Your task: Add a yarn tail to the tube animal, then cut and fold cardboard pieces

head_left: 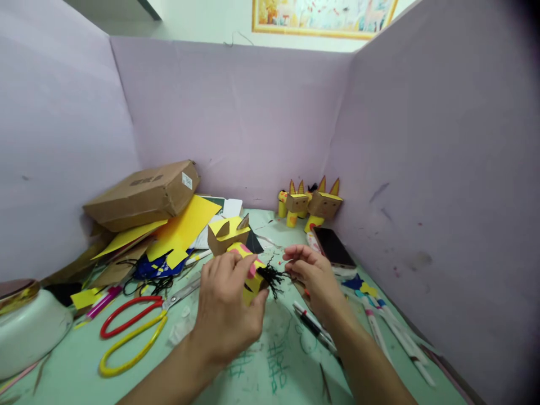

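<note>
Left hand [225, 306] clamped on yellow paper figure [248, 275]; right hand [314, 275] fingers apparently pinching black yarn [272, 277] beside it.

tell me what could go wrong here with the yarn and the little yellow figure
1. The black yarn tuft is pinched only at its end by the right hand; loose strands could slip out or fray.
2. The left hand wraps the yellow paper figure tightly; squeezing might crush it.
3. Markers lie right under the right wrist and could get knocked or rolled, and the scissors lie with their blades near the left hand.
</note>
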Tool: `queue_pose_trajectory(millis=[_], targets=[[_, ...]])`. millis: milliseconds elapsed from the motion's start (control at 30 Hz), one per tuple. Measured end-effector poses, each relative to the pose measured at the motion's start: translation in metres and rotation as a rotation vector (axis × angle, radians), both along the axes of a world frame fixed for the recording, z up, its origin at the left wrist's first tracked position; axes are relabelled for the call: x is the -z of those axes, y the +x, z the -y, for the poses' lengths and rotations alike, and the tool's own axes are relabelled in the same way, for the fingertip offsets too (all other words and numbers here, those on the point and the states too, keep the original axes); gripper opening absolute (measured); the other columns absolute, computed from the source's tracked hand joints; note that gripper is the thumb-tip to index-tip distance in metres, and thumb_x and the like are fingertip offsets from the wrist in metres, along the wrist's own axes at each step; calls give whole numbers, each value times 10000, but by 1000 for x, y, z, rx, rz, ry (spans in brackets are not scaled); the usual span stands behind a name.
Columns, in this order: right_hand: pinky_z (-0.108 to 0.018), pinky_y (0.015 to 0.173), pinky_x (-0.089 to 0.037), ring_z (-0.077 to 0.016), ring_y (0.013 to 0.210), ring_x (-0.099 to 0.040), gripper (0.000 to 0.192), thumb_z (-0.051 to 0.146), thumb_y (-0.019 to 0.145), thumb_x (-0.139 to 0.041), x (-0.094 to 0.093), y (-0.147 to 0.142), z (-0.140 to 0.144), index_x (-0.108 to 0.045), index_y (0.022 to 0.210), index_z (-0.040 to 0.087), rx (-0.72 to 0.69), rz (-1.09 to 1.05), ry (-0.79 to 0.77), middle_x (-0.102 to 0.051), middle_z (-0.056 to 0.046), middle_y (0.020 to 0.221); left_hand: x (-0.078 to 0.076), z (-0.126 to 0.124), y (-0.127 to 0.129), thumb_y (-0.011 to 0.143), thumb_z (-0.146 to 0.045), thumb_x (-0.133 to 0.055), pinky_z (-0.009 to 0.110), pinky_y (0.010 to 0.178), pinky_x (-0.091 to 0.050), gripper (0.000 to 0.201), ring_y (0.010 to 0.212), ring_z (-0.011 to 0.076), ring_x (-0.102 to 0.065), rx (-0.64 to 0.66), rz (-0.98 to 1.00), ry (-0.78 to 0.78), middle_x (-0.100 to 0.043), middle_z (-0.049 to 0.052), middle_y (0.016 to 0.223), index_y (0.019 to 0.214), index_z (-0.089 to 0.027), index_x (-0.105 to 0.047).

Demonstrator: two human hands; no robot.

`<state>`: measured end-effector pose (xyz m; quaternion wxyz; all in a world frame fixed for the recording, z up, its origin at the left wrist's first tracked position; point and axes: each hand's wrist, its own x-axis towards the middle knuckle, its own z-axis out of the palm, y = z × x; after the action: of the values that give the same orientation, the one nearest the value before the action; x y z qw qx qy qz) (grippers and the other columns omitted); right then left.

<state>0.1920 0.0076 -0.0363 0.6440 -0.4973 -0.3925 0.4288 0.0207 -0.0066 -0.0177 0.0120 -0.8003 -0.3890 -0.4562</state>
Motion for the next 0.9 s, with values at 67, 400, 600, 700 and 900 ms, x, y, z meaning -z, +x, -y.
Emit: queue_pose_trajectory(millis=[67,400,600,700,900], targets=[[-250,620,-370,-133,658,-506,231,153,529,-543,-1,1,0,-624,743,184,0,4,-2,-605,-1,746,1,-1,8,664,-169,-615,434,770,-364,396,850,263,-484,-37,-115,40,-554,96,896,1058,-135,-600],[-250,616,-383,-129,631,-515,272,138,519,-501,-10,-1,6,-685,716,174,-122,103,-36,-624,-9,682,2,-13,20,743,-75,-489,377,675,-344,163,702,205,-475,40,-86,127,-543,56,679,698,-138,-633],[-261,650,-418,-155,724,-543,250,185,592,-540,-21,3,15,-666,808,184,-198,144,44,-621,-15,770,5,-14,20,732,-64,-495,371,681,-341,174,702,199,-464,63,-53,125,-536,52,670,723,-139,-652],[-283,701,-435,-151,757,-537,286,239,681,-571,-22,2,22,-623,961,210,-233,292,245,-593,-22,907,4,-13,19,721,-72,-509,370,676,-335,157,706,201,-460,56,-59,118,-535,49,670,714,-141,-649],[-261,651,-422,-141,702,-527,61,158,728,-585,-20,-11,25,-583,782,186,-166,709,328,-584,-6,761,3,-13,19,696,-72,-508,374,672,-323,165,706,203,-452,41,-75,101,-520,41,661,701,-161,-647]])
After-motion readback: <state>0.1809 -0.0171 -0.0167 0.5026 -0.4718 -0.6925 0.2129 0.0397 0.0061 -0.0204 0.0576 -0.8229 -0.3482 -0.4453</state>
